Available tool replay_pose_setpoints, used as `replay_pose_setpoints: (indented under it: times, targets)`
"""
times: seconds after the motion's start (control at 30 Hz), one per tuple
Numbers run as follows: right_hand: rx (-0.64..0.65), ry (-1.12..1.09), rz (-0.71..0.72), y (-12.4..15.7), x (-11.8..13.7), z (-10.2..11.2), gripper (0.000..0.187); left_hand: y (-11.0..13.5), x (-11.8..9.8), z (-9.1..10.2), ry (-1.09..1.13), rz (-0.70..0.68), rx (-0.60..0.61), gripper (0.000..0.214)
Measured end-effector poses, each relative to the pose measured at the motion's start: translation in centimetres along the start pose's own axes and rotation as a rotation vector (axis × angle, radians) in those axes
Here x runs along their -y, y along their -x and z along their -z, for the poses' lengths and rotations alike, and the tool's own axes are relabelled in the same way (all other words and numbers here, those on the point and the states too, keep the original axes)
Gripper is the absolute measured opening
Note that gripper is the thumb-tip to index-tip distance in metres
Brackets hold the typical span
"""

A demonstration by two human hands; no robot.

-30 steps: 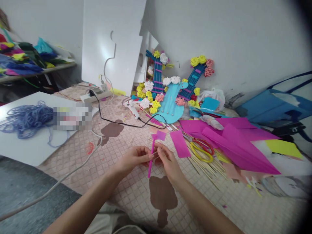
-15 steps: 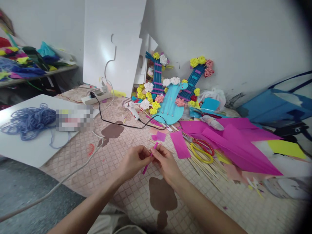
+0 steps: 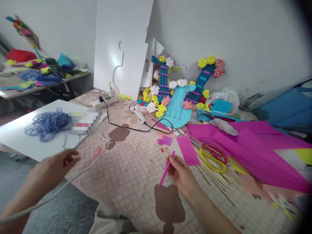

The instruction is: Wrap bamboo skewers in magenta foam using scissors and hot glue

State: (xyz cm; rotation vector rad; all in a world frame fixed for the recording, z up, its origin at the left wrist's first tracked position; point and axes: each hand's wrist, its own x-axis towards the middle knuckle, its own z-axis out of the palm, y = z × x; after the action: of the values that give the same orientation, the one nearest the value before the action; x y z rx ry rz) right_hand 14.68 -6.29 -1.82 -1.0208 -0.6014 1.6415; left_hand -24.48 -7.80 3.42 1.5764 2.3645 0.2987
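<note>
Half a second ago both hands were on the pink stick (image 3: 166, 170); now the left hand (image 3: 52, 171) is away from it, out past the counter's (image 3: 131, 162) left edge, near the white board (image 3: 48, 112). Its fingers are curled and blurred; I cannot tell whether that grip has hold of anything. The right hand (image 3: 181, 174) alone has the stick, thumb and fingertips closed around its upper half.

The stick is above the counter, toward the near edge. Its long axis slants, the upper end pointing to the back edge and slightly right, the lower end to the near edge and left.

I count one stick in hand, one pink paper rectangle (image 3: 187, 150) just beyond it, one glue gun (image 3: 138, 116) and two brown patches (image 3: 170, 204). The skewers (image 3: 216, 175) overlap too much to count.
</note>
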Motion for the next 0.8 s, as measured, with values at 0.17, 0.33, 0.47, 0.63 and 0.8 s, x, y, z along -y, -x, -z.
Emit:
replay_pose_setpoints:
  times: [0.17,0.33,0.47,0.63,0.8]
  targets:
    - [-0.005,0.002,-0.002,0.0,-0.2,0.0,0.021,-7.5,-2.3,2.6,-0.154,-0.099,-0.263,0.061]
    - [-0.027,-0.004,0.003,0.0,-0.3,0.2,0.021,-12.4,-4.9,1.5,-0.202,-0.062,-0.118,0.076]
    - [-0.043,0.005,-0.001,0.1,-0.2,0.1,0.023,-13.7,-5.3,0.9,-0.211,-0.015,-0.046,0.084]
    - [-0.033,0.011,-0.008,0.1,-0.3,0.1,0.022,-14.1,-5.4,1.2,-0.21,-0.034,-0.015,0.087]
    - [-0.011,0.018,0.001,-0.1,-0.4,0.3,0.021,-14.6,-6.0,1.1,-0.202,0.014,-0.048,0.087]
